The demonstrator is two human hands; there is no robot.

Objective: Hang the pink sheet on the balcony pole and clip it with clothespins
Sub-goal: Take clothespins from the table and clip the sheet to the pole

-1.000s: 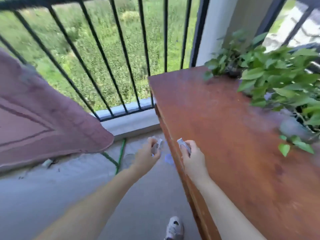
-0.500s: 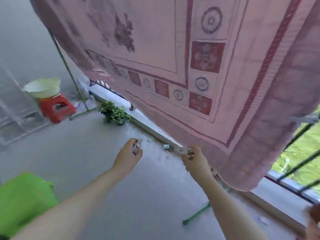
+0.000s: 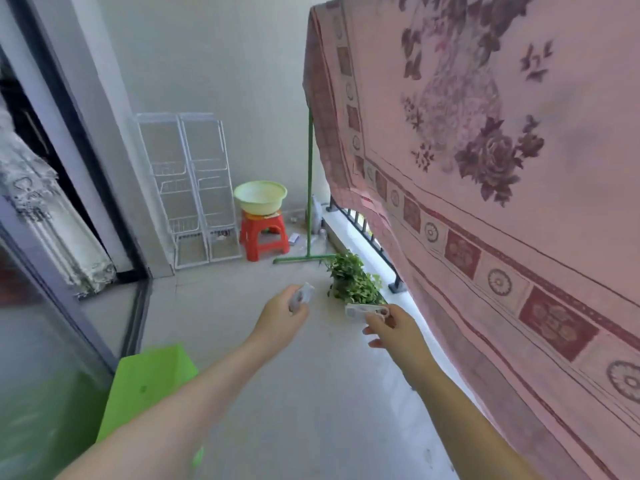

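Pretty bright, soft daylight all over, no hard shadows on the floor (image 3: pixel 311 393). The pink sheet (image 3: pixel 502 202) glows a bit, lit from behind. Whole frame is slightly smeary with motion blur, worst at the left edge where the glass door (image 3: pixel 52 341) goes mushy. Wide-angle lens bends lines near the borders.

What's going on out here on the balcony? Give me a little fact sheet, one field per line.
Place: balcony with a grey floor
Pink sheet: draped over a high pole, hanging along the railing
Left hand: holds a white clothespin
Right hand: pinches a second clothespin
Clips on sheet: none visible
Potted plant: on the floor by the railing
Red stool: carries a pale green basin
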